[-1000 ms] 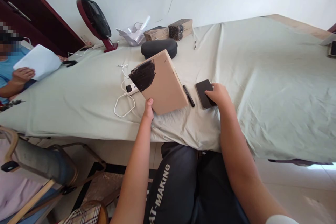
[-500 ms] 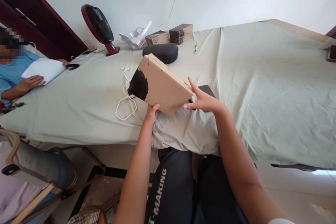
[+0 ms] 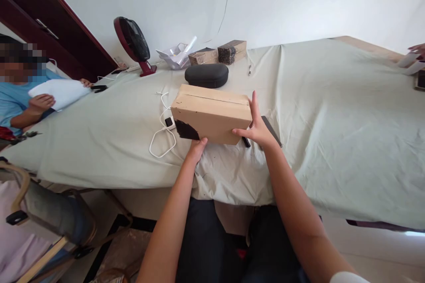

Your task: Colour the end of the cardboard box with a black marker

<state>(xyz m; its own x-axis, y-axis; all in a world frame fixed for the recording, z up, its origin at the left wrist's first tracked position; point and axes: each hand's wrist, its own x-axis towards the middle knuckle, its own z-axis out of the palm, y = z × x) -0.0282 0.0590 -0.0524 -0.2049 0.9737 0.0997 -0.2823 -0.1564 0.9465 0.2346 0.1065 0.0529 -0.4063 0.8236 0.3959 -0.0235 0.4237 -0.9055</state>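
Note:
A brown cardboard box [image 3: 215, 117] with a black patch at its lower left corner is held up over the near edge of the table. My left hand [image 3: 198, 149] grips it from below, thumb on the front face and the other fingers hidden underneath. At the box's right end, my right hand [image 3: 257, 126] has its thumb on the front face and a finger pointing up along the side. Partly behind that hand lies a flat dark object [image 3: 271, 131]. A small black item [image 3: 245, 142] shows just under the box.
Behind the box are a black hard case [image 3: 206, 75], two small cartons [image 3: 232, 51], a clear plastic container [image 3: 175, 56] and a red fan [image 3: 134, 42]. A white cable [image 3: 151, 146] with a charger [image 3: 170, 122] lies left. A person [image 3: 25, 93] holds a white packet; another hand [image 3: 417, 48] shows far right.
The box has turned from a tilted pose to nearly level, and its taped top now shows. My right hand has closed in on its right end. A hand has appeared at far right.

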